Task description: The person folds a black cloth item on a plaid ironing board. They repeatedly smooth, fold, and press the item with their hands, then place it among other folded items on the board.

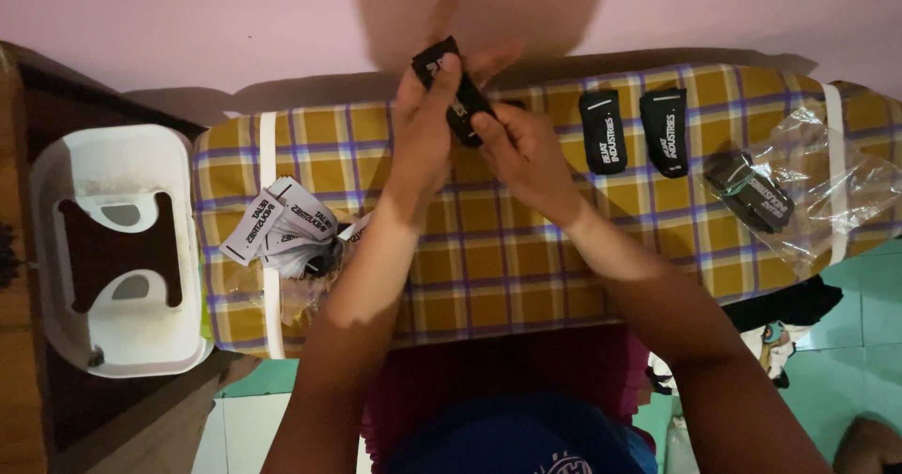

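Left hand and right hand meeting at upper centre of the frame, both pinching one small black sock, fingers closed on it above the yellow checked ironing board. Two more black socks flat at upper right, beside a clear plastic bag. Paper labels heaped at left, near a white tray.

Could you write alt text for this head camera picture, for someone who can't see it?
Both hands, left hand and right hand, hold a small black sock above a yellow checked ironing board. Two more black socks lie on the board, with white paper labels at its left.
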